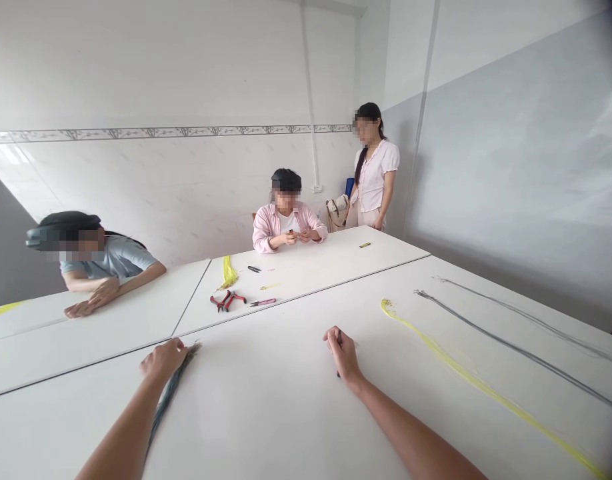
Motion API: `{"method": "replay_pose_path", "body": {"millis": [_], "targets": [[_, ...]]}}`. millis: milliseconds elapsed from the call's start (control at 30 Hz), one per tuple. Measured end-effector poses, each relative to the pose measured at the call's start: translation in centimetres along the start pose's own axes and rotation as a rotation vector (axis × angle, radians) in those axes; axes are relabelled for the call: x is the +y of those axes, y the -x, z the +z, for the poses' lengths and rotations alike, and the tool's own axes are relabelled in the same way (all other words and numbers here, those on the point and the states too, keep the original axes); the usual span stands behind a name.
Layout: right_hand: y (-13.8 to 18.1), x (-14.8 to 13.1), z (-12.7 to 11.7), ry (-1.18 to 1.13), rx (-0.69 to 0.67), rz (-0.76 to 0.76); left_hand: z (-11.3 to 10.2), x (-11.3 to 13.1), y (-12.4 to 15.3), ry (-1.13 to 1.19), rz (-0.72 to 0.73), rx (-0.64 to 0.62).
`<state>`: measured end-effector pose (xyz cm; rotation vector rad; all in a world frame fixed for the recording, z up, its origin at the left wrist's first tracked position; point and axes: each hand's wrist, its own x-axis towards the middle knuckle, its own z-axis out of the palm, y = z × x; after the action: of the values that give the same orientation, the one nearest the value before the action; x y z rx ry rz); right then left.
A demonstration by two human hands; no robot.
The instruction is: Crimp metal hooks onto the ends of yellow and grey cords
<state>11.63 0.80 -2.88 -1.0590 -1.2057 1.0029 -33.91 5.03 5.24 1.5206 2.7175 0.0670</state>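
The person's left hand point(162, 360) was at the front of the white surface point(266, 413). Its fingers point(173, 353) were shut tight around a bunch of dark fibers point(170, 393). The top of the bunch stuck out past the hand, and the long end hung down toward the person. The right hand point(343, 357) was near the middle of the surface. Its fingers point(333, 337) were close together and held a small dark stick point(339, 371), but it was too small to tell what it was.

To the right of that hand lay long yellow fibers point(486, 393). Beside them lay long dark grey fibers point(521, 353), and past those lay a thinner grey line of fibers point(531, 320). These three were already spread out flat, while the bunch in the left hand was not laid down.

On the next surface there were red-handled pliers point(228, 301), a pink tool point(263, 302), and a small yellow bunch point(229, 273). A person in a pink shirt point(286, 223) sat there and held something small. Another person point(109, 260) sat at the left with both hands on the surface, and a third person point(373, 177) stood by the wall.
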Motion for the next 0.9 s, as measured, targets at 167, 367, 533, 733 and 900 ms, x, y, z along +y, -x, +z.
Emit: {"method": "replay_pose_path", "body": {"millis": [167, 367, 533, 733, 900], "targets": [[-0.1, 0.1, 0.0, -0.002, 0.007, -0.02, 0.2, 0.3, 0.0, -0.011, 0.012, -0.015], [-0.1, 0.2, 0.0, 0.0, 0.004, -0.026, -0.3, 0.5, 0.2, -0.021, 0.031, 0.01], [0.0, 0.1, -0.1, 0.0, 0.003, -0.018, -0.8, 0.2, 0.2, -0.025, 0.029, 0.021], [0.0, 0.0, 0.0, -0.004, 0.014, -0.035, -0.8, 0.0, 0.4, -0.026, 0.019, 0.0], [0.0, 0.1, 0.1, -0.004, 0.012, -0.035, -0.5, 0.2, 0.7, -0.027, 0.016, -0.03]]}}
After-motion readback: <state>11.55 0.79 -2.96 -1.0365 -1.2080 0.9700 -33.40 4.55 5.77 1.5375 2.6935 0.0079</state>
